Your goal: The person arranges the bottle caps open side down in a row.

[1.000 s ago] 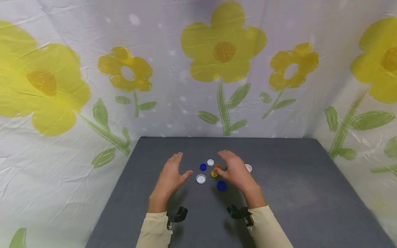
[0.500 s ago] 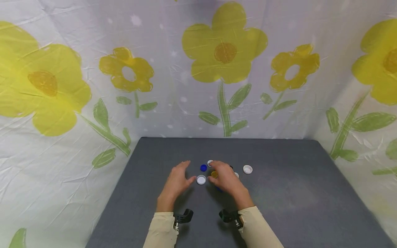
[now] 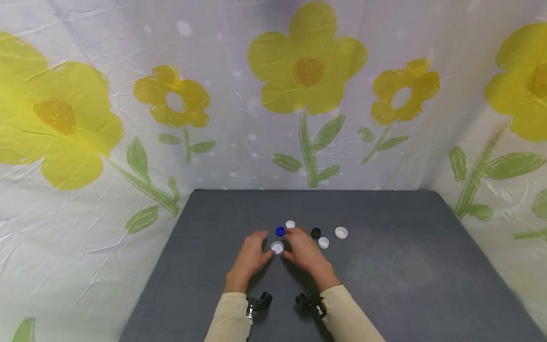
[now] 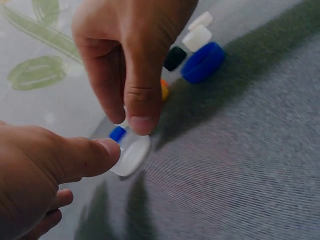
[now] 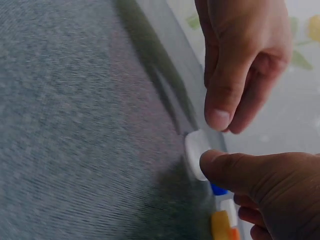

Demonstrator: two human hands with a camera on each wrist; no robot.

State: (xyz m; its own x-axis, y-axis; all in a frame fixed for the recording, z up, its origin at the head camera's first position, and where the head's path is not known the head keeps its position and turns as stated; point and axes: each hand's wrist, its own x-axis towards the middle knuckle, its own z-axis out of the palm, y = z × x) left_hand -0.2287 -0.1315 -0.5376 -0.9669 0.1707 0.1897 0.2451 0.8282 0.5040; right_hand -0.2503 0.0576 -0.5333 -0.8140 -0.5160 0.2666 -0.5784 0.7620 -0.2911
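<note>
A clear-rimmed white bottle cap (image 3: pixel 277 247) lies on the dark table between my two hands. My left hand (image 3: pixel 249 260) is on its left, thumb tip right at the rim, fingers loosely bent. From the other side my right hand (image 3: pixel 304 251) reaches in, its thumb (image 5: pixel 215 165) overlapping the cap in the right wrist view. Neither hand grips anything. Just beyond the fingertips are a small blue cap (image 3: pixel 279 231) and a white cap (image 3: pixel 290 224). A larger blue cap (image 4: pixel 202 62) and a yellow cap (image 5: pixel 220 225) are hidden by my right hand in the head view.
Right of my right hand lie a black cap (image 3: pixel 315 232), a small white cap (image 3: pixel 323 242) and a wider white cap (image 3: pixel 341 232). An orange cap (image 3: pixel 303 230) peeks out behind that hand. A flowered curtain (image 3: pixel 239 142) hangs past the table's (image 3: pixel 410 266) far edge.
Both hands have come down and closer together, the right moving leftward and the left rightward, around the clear-rimmed white cap. The black and small white caps have come into view; no cap has visibly moved.
</note>
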